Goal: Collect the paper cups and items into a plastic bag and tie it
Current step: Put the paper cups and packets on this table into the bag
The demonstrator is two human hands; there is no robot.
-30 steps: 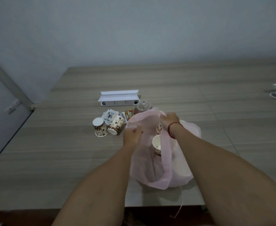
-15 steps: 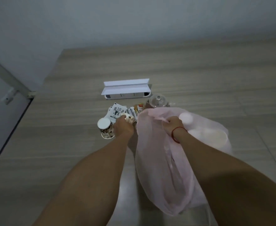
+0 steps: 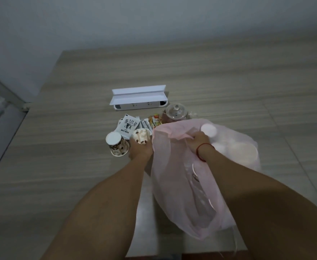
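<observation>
- Grips with the left hand [image 3: 140, 150] a brown-spotted paper cup [image 3: 142, 136] that lies on its side on the surface [image 3: 60, 166], fingers curled round its wall.
- Pinches with the right hand [image 3: 198, 141] a gathered fold at the mouth of the pink plastic bag [image 3: 172, 166] and holds that edge up; wears a red cord [image 3: 200, 152] at the wrist.
- From that pinch, the bag draped down toward the near edge of the surface, just right of the left forearm.
- Through the thin plastic, several pale cups in the bag [image 3: 208, 130], on its far right side behind the right hand.
- Just left of the gripped cup, a second spotted cup [image 3: 116, 145], base up; touching the left hand or only beside it, cannot tell.
- Just behind the two cups, printed sachets [image 3: 128, 126] fanned out on the surface.
- Right of the sachets, a glass teapot [image 3: 175, 113] against the far edge of the bag.
- Farther back and apart from the pile, a long white box [image 3: 139, 99] with its flap open.
</observation>
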